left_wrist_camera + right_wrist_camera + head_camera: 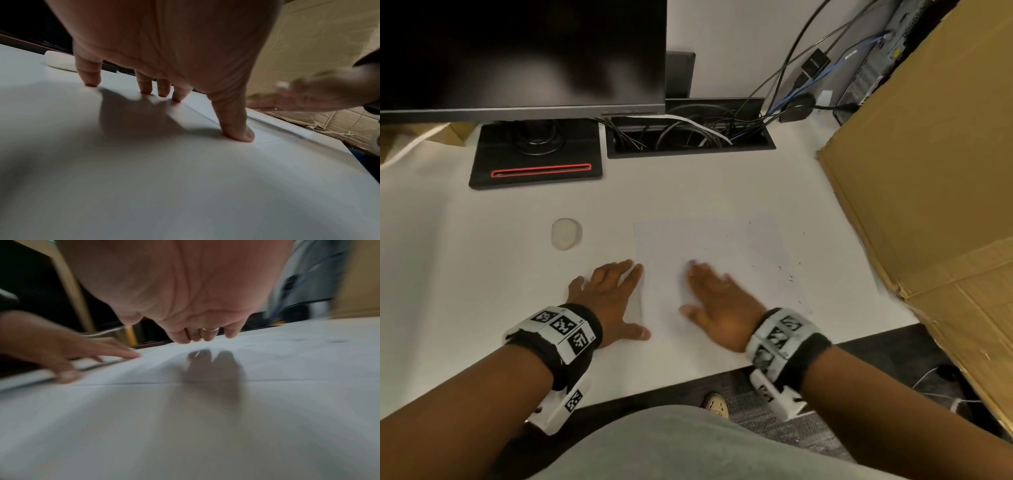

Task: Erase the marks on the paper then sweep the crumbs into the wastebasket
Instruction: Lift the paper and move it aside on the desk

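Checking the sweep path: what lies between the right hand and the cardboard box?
In the head view, bare paper with scattered dark crumbs, then white desk, lie between the right hand and the cardboard box.

Eraser [566,234] left of paper [709,253] on desk [482,274]

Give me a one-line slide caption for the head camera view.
Left hand steadies the paper on the desk while the right hand brushes crumbs; eraser set aside.
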A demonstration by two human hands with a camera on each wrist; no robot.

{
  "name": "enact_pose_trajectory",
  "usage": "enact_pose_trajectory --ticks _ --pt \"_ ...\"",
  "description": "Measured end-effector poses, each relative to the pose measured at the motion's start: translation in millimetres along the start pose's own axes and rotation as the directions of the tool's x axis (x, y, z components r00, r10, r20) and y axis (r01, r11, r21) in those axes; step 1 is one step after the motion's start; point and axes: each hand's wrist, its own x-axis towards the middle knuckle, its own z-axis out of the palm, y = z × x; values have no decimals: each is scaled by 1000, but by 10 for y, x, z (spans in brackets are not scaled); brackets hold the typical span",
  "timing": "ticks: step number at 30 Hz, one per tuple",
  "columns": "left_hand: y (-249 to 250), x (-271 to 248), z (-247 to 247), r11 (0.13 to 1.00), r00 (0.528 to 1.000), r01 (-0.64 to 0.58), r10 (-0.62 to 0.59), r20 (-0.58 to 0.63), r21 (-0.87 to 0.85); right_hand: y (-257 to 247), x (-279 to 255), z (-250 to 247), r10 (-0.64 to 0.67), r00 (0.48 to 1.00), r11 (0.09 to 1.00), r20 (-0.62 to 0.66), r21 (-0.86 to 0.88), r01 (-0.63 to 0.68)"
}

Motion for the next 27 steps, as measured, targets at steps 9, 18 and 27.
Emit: enact_pose_trajectory --ticks 9,18,27 --pt "0 14 2 1000 1000 3 -3 6 -14 487 -25 -43 204 979 979 -25 -5 -204" --pt "4 10 3 1000 1000 12 -13 -26 -22 -403 292 35 -173 979 978 107 -101 183" --pt "2 8 -25 999 999 32 -32 -7 -27 13 350 -237 21 1000 997 4 -79 -21"
